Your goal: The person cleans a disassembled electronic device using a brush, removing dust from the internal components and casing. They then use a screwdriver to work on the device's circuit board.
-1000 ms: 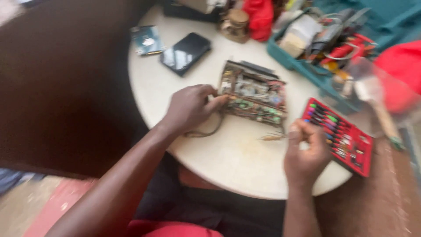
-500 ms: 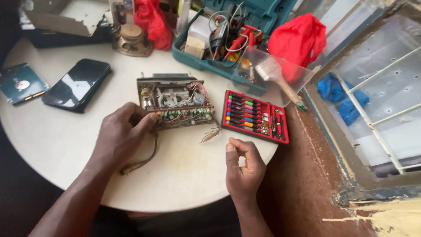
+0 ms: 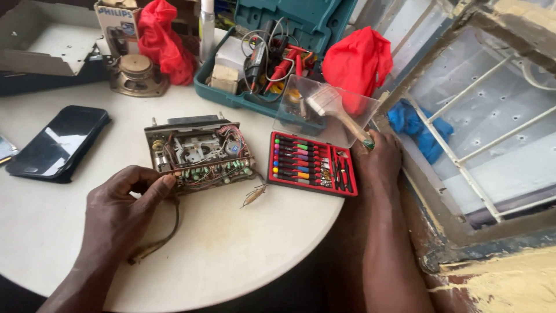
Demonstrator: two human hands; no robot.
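Your right hand (image 3: 379,159) has left the counter (image 3: 231,255) front and reached past the red screwdriver case (image 3: 311,164), grip closed on the brush (image 3: 339,113) handle. Your left hand (image 3: 124,208) still pinches the open circuit chassis (image 3: 200,153), left of that case.

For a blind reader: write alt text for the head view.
The left hand steadies an opened radio chassis on a round white table, while the right hand grips a paintbrush beside a red screwdriver set. A phone lies at left.
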